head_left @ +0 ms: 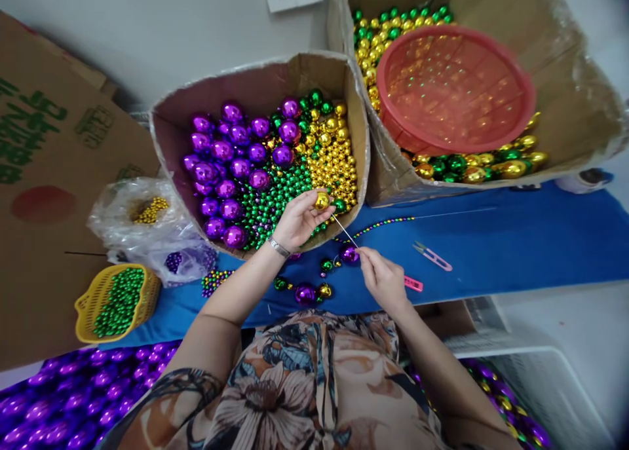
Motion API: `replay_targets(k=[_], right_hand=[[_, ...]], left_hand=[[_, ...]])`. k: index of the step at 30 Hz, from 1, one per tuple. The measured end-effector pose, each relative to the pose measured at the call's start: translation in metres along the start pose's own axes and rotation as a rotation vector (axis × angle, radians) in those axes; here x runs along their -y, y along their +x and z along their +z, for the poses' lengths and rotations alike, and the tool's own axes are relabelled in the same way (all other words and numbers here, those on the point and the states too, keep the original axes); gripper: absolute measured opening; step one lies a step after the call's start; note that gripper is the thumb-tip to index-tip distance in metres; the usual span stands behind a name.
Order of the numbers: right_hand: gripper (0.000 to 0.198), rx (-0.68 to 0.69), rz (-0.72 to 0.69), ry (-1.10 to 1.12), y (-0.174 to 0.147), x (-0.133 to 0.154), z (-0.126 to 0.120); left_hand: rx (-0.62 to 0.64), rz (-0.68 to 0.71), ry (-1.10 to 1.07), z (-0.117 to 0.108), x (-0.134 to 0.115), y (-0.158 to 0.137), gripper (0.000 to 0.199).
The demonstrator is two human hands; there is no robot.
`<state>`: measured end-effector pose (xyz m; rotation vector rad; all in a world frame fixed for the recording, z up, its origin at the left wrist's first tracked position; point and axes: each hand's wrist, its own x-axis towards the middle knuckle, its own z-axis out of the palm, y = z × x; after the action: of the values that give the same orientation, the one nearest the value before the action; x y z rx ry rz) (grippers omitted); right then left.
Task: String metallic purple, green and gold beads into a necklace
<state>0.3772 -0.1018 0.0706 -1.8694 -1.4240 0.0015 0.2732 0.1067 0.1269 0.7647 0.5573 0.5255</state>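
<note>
- Left hand (301, 219): fingers closed around a gold bead (322, 201), held over the front edge of the carton (170, 142) of mixed beads.
- Right hand (384, 280): fingers pinched on a thin needle-like rod (345, 230), angled up and left toward the gold bead.
- Rod's far end sits right by the left fingertips. Can't tell if it's in a bead hole; too small to see.
- Step looks like threading, my read. To do it well: turn the hole to face the rod, line up straight, push gently along the axis.
- Grip the bead by its sides, fingertips off the hole and clear of the point. Shiny shell probably slips and scratches, so light pinch.
- Work over the carton: a dropped bead should land inside.
- Beaded strand (381, 227) and large purple bead (305, 294) lie close by on the desk (481, 247). Don't snag them.
- Pink-handled snips (433, 257): right of the right hand, out of the way.
</note>
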Motion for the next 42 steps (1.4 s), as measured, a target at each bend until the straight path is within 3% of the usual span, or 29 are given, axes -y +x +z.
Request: replay_targets(k=[13,21,25,29,32,42], right_hand=[[0.022,-0.032,-0.074,-0.156,-0.002,0.001,-0.002],[0.022,-0.024,-0.120,-0.251,-0.003,-0.002,-0.003],[0.021,-0.045,-0.156,-0.334,-0.003,-0.001,-0.004],[0.023,-0.033,-0.117,-0.224,-0.004,0.003,-0.001],[0.025,0.011,-0.078,-0.099,-0.006,0.003,0.002],[0.027,0.029,-0.131,-0.238,-0.010,0.001,0.007]], left_hand=[[0.011,0.006,0.020,0.002,0.003,-0.013,0.026],[-0.094,-0.037,-0.023,0.002,0.004,-0.016,0.025],[-0.033,0.010,0.043,0.004,0.011,-0.024,0.032],[0.001,0.087,0.110,0.006,0.023,-0.035,0.041],[0.004,0.044,0.071,0.005,0.030,-0.040,0.042],[-0.101,0.110,0.092,-0.004,0.038,-0.050,0.042]])
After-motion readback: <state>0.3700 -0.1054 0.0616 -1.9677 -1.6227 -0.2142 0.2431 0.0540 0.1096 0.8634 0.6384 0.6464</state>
